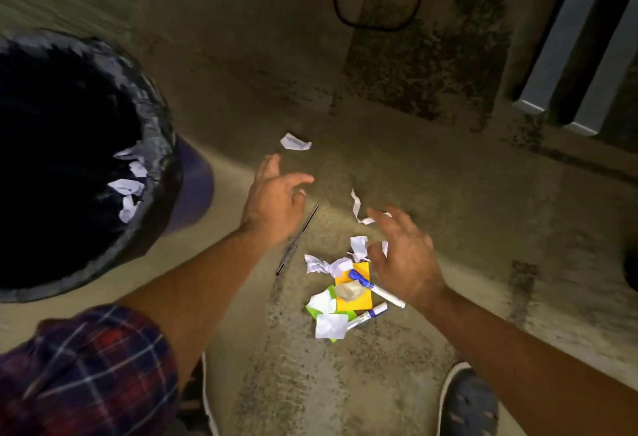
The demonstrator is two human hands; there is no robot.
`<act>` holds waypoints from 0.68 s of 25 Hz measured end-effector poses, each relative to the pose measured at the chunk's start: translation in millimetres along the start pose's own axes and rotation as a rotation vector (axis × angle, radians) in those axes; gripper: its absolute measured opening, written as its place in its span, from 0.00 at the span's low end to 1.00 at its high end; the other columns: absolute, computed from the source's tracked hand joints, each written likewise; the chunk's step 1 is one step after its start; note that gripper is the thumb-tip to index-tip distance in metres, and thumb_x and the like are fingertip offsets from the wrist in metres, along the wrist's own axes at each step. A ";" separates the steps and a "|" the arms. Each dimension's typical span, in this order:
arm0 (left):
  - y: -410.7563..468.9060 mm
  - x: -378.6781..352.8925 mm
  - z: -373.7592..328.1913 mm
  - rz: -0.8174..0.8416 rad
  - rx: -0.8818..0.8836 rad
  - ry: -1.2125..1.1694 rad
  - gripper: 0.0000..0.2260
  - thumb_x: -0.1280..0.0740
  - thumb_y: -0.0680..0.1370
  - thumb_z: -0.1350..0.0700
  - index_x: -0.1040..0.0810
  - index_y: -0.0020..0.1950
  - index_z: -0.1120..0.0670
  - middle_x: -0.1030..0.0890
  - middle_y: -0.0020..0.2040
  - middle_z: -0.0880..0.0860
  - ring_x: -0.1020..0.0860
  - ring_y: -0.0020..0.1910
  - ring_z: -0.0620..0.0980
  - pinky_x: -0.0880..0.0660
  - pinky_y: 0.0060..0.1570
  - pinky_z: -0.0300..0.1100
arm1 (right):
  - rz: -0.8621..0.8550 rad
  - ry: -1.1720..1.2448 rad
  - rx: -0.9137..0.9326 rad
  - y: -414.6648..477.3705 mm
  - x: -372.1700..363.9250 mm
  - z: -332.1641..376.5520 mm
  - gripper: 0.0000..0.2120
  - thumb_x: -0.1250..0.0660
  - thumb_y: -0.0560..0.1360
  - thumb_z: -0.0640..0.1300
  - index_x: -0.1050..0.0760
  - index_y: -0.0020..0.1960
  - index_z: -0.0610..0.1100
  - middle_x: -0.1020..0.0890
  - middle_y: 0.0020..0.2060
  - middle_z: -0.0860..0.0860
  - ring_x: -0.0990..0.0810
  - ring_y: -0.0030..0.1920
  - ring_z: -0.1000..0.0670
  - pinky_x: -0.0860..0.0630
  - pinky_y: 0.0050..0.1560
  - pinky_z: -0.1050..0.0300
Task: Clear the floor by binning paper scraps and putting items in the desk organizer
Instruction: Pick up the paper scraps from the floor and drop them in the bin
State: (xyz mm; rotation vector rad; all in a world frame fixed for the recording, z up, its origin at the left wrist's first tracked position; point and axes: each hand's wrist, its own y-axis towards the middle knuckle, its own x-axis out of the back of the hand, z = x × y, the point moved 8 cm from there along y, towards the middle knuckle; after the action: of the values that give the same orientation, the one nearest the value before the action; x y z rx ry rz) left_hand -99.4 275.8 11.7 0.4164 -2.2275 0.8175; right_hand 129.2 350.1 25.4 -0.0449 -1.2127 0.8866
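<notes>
**A:** What is the biggest thing here?

**B:** The floor (241,56). It looks rough and stained. Next is the bin (162,132) at 9 o'clock, with a black bag in it. Some white scraps (127,187) lie inside.

**A:** And the hands?

**B:** The left hand (276,201) hangs near the middle. Its fingers (297,179) are spread wide and hold nothing. The right hand (404,259) hangs at 4 o'clock, just over the pile (317,265). Its fingers are loose and apart. I see nothing held there either.

**A:** Where is the stuff to tidy?

**B:** The pile lies at 6 o'clock. It has a yellow note (355,302), a green note (330,292), a blue-capped marker (376,289), a second marker (367,316) and crumpled paper. A thin black pen (298,239) lies on the floor by the left wrist. A long strip (355,204) lies by the right fingertips. One small scrap (295,142) lies alone, at 12 o'clock from the left hand. I cannot see the desk organizer.

**A:** What could go wrong?

**B:** I think the paper and markers are mixed up. A big grab could take a marker too, and it could land in the bin. The markers are round, so a bump could make them roll. The small scrap lies apart from the rest, so it could get missed.
</notes>
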 end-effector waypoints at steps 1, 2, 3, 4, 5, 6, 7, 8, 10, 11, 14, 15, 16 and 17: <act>13.5 -13.6 2.4 0.035 -0.038 0.078 0.15 0.32 0.80 0.59 0.15 0.63 0.45 0.42 0.84 0.62 0.43 0.84 0.60 0.39 0.81 0.49 | 0.045 -0.079 0.018 6.4 -13.1 -10.4 0.27 0.35 0.78 0.50 0.33 0.77 0.57 0.34 0.79 0.47 0.32 0.77 0.46 0.34 0.71 0.43; 26.5 -24.7 6.3 0.066 -0.061 0.149 0.15 0.32 0.80 0.57 0.16 0.64 0.44 0.46 0.85 0.61 0.46 0.84 0.60 0.39 0.81 0.52 | 0.087 -0.139 0.041 12.5 -26.0 -17.0 0.28 0.36 0.78 0.54 0.35 0.78 0.59 0.36 0.80 0.46 0.35 0.78 0.45 0.36 0.73 0.42; 39.1 -34.3 11.0 0.091 -0.075 0.216 0.16 0.32 0.80 0.55 0.18 0.67 0.43 0.49 0.86 0.60 0.48 0.85 0.61 0.39 0.81 0.53 | 0.125 -0.187 0.065 18.7 -38.4 -21.6 0.30 0.36 0.78 0.57 0.38 0.79 0.61 0.39 0.81 0.46 0.37 0.80 0.45 0.38 0.75 0.40; 51.8 -43.4 14.1 0.104 -0.095 0.283 0.18 0.32 0.80 0.54 0.20 0.71 0.43 0.51 0.86 0.61 0.50 0.85 0.62 0.40 0.81 0.55 | 0.155 -0.230 0.086 25.3 -50.0 -26.2 0.31 0.37 0.78 0.59 0.41 0.79 0.62 0.41 0.82 0.46 0.40 0.81 0.46 0.41 0.76 0.38; 63.6 -50.5 15.6 0.110 -0.122 0.355 0.21 0.32 0.80 0.53 0.23 0.74 0.43 0.52 0.86 0.62 0.52 0.85 0.63 0.41 0.82 0.56 | 0.172 -0.268 0.108 31.2 -60.1 -29.5 0.33 0.38 0.78 0.61 0.44 0.80 0.63 0.44 0.83 0.46 0.43 0.82 0.45 0.44 0.77 0.36; 75.2 -57.5 16.7 0.115 -0.141 0.414 0.24 0.32 0.80 0.53 0.27 0.76 0.42 0.53 0.85 0.63 0.52 0.85 0.64 0.42 0.82 0.56 | 0.182 -0.300 0.129 37.1 -69.6 -33.3 0.34 0.39 0.78 0.62 0.47 0.81 0.63 0.47 0.84 0.46 0.45 0.82 0.44 0.47 0.78 0.35; 83.9 -61.5 19.3 0.123 -0.137 0.447 0.26 0.33 0.80 0.53 0.30 0.78 0.42 0.54 0.86 0.62 0.53 0.85 0.65 0.43 0.82 0.57 | 0.192 -0.331 0.147 42.2 -78.2 -35.5 0.36 0.40 0.78 0.63 0.50 0.82 0.63 0.49 0.84 0.46 0.48 0.83 0.42 0.50 0.78 0.33; 89.9 -64.4 22.3 0.129 -0.129 0.461 0.27 0.34 0.81 0.53 0.33 0.80 0.42 0.54 0.86 0.61 0.54 0.85 0.65 0.45 0.83 0.57 | 0.203 -0.355 0.162 46.8 -85.9 -36.2 0.36 0.40 0.78 0.64 0.52 0.82 0.63 0.52 0.85 0.46 0.51 0.84 0.41 0.51 0.78 0.32; 93.3 -67.7 24.4 0.109 -0.154 0.482 0.28 0.35 0.81 0.54 0.35 0.81 0.45 0.49 0.86 0.58 0.51 0.85 0.63 0.45 0.83 0.57 | 0.229 -0.375 0.164 53.1 -98.9 -35.3 0.37 0.42 0.79 0.66 0.55 0.82 0.63 0.56 0.85 0.45 0.56 0.84 0.39 0.54 0.78 0.29; 92.0 -67.4 24.4 0.092 -0.168 0.499 0.28 0.35 0.81 0.54 0.35 0.82 0.48 0.45 0.86 0.57 0.48 0.85 0.62 0.44 0.82 0.56 | 0.239 -0.365 0.151 54.6 -103.8 -33.9 0.37 0.42 0.78 0.67 0.55 0.82 0.62 0.57 0.85 0.45 0.57 0.84 0.39 0.55 0.78 0.28; 84.4 -50.0 26.0 -0.054 -0.125 0.399 0.23 0.34 0.80 0.55 0.26 0.77 0.53 0.27 0.78 0.57 0.32 0.79 0.59 0.33 0.77 0.51 | 0.249 -0.325 0.101 60.1 -109.7 -27.1 0.37 0.44 0.79 0.68 0.53 0.83 0.59 0.57 0.85 0.47 0.57 0.84 0.40 0.54 0.77 0.26; 79.6 -40.2 28.4 -0.137 -0.077 0.290 0.20 0.33 0.80 0.56 0.21 0.72 0.54 0.21 0.72 0.58 0.26 0.73 0.58 0.29 0.74 0.48 | 0.242 -0.316 0.082 62.7 -108.1 -25.9 0.37 0.44 0.79 0.68 0.52 0.83 0.58 0.56 0.85 0.49 0.56 0.84 0.41 0.53 0.77 0.26; 72.3 -31.6 31.9 -0.215 -0.018 0.177 0.16 0.32 0.79 0.56 0.17 0.66 0.54 0.16 0.65 0.58 0.20 0.66 0.56 0.27 0.70 0.45 | 0.228 -0.310 0.062 65.2 -104.5 -25.3 0.37 0.43 0.79 0.68 0.51 0.83 0.56 0.55 0.85 0.50 0.55 0.84 0.43 0.52 0.77 0.27; 62.5 -25.6 35.0 -0.276 0.030 0.059 0.12 0.31 0.78 0.57 0.14 0.60 0.53 0.14 0.59 0.57 0.17 0.59 0.54 0.24 0.65 0.44 | 0.211 -0.314 0.046 67.5 -100.7 -25.0 0.37 0.43 0.79 0.67 0.49 0.83 0.54 0.53 0.85 0.52 0.54 0.84 0.44 0.50 0.77 0.28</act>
State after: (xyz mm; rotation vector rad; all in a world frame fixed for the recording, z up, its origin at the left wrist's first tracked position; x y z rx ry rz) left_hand -131.4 300.6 -52.8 0.6880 -2.0473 0.7070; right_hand 104.6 344.4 -95.7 0.0043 -1.4976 1.1358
